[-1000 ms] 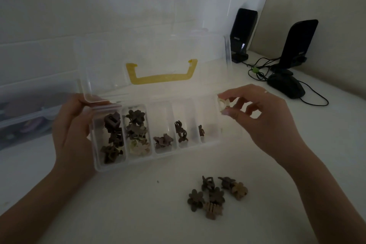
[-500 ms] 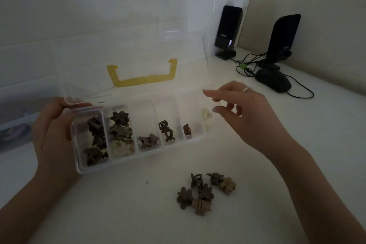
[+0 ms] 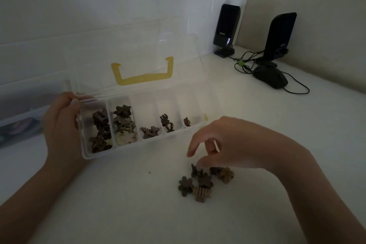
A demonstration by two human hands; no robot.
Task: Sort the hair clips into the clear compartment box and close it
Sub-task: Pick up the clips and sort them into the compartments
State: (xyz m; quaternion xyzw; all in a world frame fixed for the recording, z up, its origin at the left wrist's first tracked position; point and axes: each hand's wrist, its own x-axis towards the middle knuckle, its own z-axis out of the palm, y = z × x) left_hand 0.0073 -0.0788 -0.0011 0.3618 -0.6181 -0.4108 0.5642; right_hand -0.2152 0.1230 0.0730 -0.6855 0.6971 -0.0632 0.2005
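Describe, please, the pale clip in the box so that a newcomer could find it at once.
Start at the clear compartment box with the yellow handle, steadied by the left hand. Go to its rightmost compartment. There lies one pale yellowish clip, alone; the other compartments hold mainly brown clips.

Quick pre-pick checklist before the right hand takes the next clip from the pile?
1. Lid open: ok.
2. Left hand steadying the box: ok.
3. Right hand empty, fingers spread: ok.
4. Right hand over the pile: ok.
5. Thumb touching a clip: cannot tell.
6. Room in the right-end compartment: ok.
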